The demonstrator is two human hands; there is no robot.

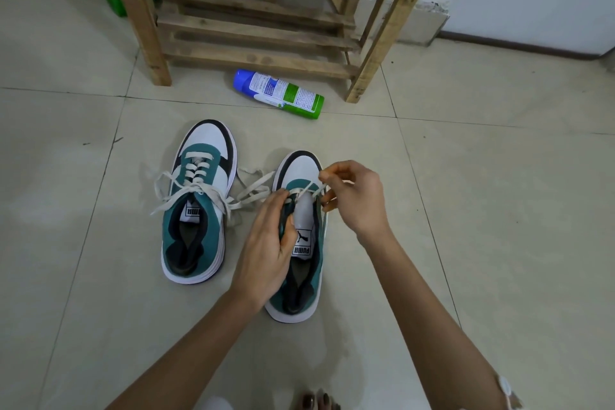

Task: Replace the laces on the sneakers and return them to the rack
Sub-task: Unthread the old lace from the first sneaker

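Two teal, white and black sneakers stand on the tiled floor, toes pointing away from me. The left sneaker point(199, 203) is laced with an off-white lace whose ends lie loose. On the right sneaker point(301, 263), my left hand point(269, 243) grips the left eyelet flap. My right hand point(356, 196) pinches the white lace point(307, 189) where it crosses near the toe. The rest of that lace point(253, 188) trails on the floor between the shoes. The wooden rack point(259, 20) stands behind them.
A blue, white and green spray can point(279, 93) lies on its side in front of the rack. A green object point(114, 2) sits behind the rack's left leg. A white wall and baseboard run at the right. My toes show at the bottom edge.
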